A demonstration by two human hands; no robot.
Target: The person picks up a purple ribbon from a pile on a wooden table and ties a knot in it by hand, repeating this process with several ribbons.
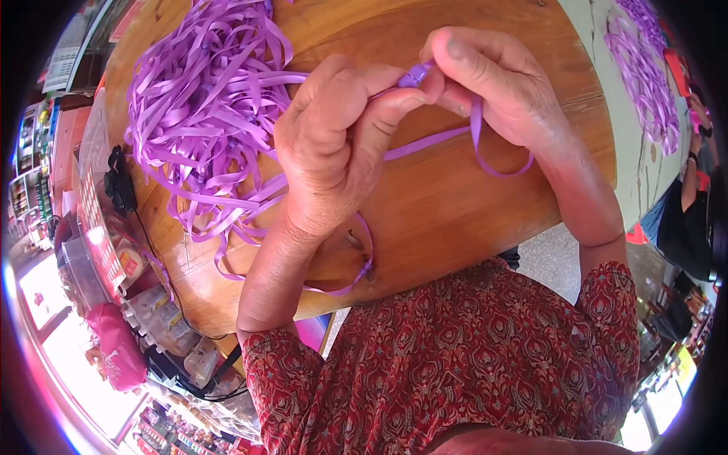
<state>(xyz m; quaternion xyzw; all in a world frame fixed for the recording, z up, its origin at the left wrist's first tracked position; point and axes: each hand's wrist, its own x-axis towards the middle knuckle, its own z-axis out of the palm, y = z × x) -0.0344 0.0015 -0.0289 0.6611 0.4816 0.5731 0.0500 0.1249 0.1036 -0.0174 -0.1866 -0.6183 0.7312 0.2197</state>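
A knot in a purple ribbon sits between my two hands, above the wooden table. My left hand pinches the ribbon just left of the knot with thumb and bent fingers. On the knot's other side, my right hand grips the ribbon between thumb and fingers. A loop of ribbon hangs below my right hand. Left of my hands lies a big tangled heap of purple ribbon, with strands running behind my left wrist. One strand with a small knot lies near the table's front edge.
The wooden table has a curved edge. Beyond it at the right, a pale table bears another purple ribbon bundle. A black cable runs down the left side, near a pink bag and packets. Another person is at far right.
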